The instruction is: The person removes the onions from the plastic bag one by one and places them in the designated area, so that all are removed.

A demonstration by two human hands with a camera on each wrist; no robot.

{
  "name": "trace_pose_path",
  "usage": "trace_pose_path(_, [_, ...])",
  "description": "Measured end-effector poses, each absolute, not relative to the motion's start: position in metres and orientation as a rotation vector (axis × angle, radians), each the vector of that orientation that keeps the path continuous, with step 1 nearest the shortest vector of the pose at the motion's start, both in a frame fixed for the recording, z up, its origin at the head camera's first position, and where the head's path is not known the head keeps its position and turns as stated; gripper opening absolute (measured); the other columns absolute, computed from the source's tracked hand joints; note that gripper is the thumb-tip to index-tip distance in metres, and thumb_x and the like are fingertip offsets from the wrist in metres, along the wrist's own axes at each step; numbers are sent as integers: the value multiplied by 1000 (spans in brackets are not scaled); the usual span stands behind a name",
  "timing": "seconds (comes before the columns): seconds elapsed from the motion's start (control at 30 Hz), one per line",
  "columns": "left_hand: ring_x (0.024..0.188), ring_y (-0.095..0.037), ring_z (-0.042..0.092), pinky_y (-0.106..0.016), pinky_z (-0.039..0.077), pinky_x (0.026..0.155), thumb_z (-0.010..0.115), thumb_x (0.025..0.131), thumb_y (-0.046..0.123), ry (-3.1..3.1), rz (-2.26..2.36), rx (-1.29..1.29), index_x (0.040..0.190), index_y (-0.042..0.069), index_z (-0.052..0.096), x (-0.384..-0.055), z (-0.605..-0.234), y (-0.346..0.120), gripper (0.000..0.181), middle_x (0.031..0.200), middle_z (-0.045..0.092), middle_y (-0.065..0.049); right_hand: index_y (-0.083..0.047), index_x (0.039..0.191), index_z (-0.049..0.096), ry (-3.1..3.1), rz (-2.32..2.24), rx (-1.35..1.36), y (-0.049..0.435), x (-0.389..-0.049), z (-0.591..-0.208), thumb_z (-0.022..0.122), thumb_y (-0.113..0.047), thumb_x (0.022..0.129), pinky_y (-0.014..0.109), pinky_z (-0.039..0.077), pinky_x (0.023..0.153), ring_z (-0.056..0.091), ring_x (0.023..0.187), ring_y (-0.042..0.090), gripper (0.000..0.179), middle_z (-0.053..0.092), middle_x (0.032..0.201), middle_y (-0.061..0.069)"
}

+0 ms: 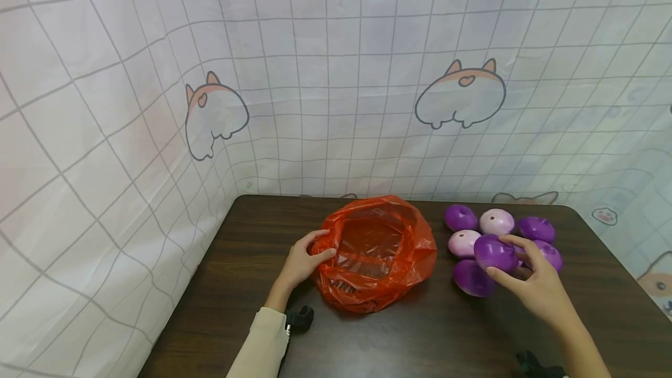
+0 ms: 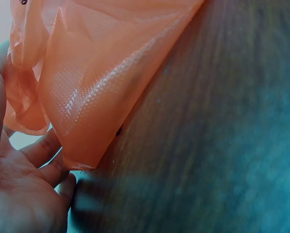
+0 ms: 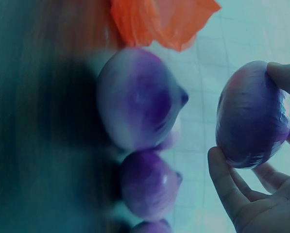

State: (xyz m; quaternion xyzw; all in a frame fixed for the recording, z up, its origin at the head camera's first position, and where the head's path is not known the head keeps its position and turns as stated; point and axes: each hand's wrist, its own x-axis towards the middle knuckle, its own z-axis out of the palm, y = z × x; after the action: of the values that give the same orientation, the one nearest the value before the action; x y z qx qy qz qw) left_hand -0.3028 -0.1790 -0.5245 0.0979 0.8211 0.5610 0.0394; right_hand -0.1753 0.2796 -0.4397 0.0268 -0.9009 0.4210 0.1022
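Observation:
A red plastic bag (image 1: 420,249) stands on the table with its mouth spread wide. My left hand (image 1: 303,261) holds the bag's left rim between thumb and fingers; the left wrist view shows the fingers (image 2: 42,150) partly behind the orange-looking plastic (image 2: 96,82). On the right, my right hand (image 1: 541,284) grips a purple onion (image 1: 495,254) between thumb and fingertips. That onion (image 3: 251,116) is raised clear of the others in the right wrist view. Beneath and behind it lie several more onions, some dark purple (image 1: 474,277), some pale pink (image 1: 496,221).
The dark wooden table (image 1: 399,343) has its back edge against a white gridded curtain (image 1: 336,104) with cartoon animal prints. Another stretch of curtain (image 1: 94,191) runs along the left side. Each wrist wears a black strapped device, such as the left one (image 1: 300,318).

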Motion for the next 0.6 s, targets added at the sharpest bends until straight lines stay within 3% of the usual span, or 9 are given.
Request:
trace_pose_path(0.3, [103,-21,63,-38,57,81,74,79,52,2539,1708,292,126,45,55,-302,-524,-180,51,125,61,3,-21,141,43,-2627,1160,27,300,-167,-452,75,-30,84,5,44,74,44,97,-18,66,44,130,10])
trace_pose_path(0.6, [101,-21,63,-37,57,81,74,80,50,2533,1712,304,128,42,55,-301,-523,-179,52,125,60,2,-19,143,41,-2670,1122,-48,318,-160,-460,76,-31,83,22,47,60,48,86,-16,71,51,121,10])
